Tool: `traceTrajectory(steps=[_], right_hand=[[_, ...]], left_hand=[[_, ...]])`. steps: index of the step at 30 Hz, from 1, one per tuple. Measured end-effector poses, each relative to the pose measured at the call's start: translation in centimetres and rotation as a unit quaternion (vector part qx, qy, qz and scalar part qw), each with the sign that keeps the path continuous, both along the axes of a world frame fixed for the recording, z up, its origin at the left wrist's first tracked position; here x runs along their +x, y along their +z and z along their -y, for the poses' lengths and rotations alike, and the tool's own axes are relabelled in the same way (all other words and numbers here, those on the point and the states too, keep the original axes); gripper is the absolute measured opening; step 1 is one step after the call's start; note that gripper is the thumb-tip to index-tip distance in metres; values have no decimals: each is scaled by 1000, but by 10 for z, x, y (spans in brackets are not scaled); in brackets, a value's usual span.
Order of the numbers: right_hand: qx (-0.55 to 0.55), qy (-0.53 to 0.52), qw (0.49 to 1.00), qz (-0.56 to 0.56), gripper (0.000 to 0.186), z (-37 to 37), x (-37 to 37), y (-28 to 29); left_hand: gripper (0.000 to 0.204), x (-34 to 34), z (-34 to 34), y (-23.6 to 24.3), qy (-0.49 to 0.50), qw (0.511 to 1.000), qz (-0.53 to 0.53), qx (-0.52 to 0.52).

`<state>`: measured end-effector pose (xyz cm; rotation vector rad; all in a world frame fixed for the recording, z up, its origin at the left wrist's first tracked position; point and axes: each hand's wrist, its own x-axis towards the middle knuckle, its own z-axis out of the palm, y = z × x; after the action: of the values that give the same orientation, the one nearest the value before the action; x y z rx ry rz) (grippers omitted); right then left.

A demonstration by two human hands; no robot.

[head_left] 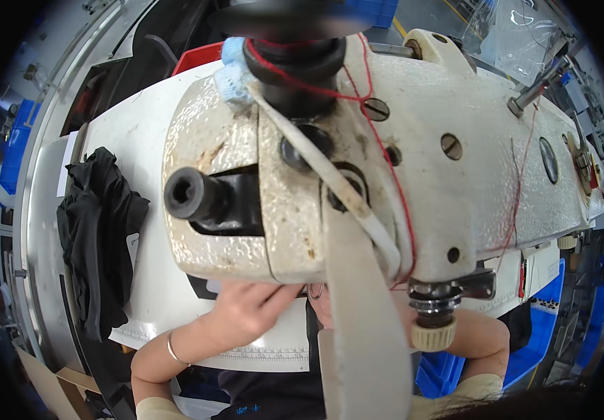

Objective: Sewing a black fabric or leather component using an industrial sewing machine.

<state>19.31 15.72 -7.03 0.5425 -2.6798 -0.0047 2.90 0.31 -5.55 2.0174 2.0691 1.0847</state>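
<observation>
My left hand (247,312) reaches in from the left, under the front of a white sewing machine head (218,255). Its fingers are bent and pressed together, pointing right, with the tips hidden; what they hold cannot be made out. A bracelet (171,348) circles the left wrist. Only a sliver of my right hand (322,306) shows, beside a small curved metal piece (316,289); the white lever (366,322) covers its fingers. A narrow black strip (311,339) lies between the hands. Red thread (398,183) runs over the machine to the tension knob (433,334).
Crumpled black cloth (99,234) lies on the left of the white table (149,294). A ruler strip (263,357) runs along the near edge. Blue bins (540,343) stand at the right, and a red tray edge (198,58) shows behind the machine.
</observation>
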Motion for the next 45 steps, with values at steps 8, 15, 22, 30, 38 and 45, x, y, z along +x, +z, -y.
traceTrajectory(steps=[8, 15, 22, 30, 38, 45], right_hand=[[-83, 23, 995, 40, 32, 1, 1, -4], [-126, 29, 991, 38, 37, -2, -7, -5], [-125, 9, 991, 53, 33, -10, -23, -17], [-35, 24, 999, -28, 38, -12, -12, 3], [-617, -16, 772, 151, 21, 76, 60, 12], [-667, -114, 706, 211, 55, 104, 87, 26]], left_hand=[[33, 10, 7, -13, -21, 972, -232, -14], [32, 10, 1, -6, -32, 975, -216, -32], [28, -12, -8, -25, -41, 994, -86, -63], [11, -23, -21, 46, 30, 971, -176, -157], [8, 49, 31, 95, -238, 924, -196, -229], [16, 80, 76, 35, -79, 982, -144, -97]])
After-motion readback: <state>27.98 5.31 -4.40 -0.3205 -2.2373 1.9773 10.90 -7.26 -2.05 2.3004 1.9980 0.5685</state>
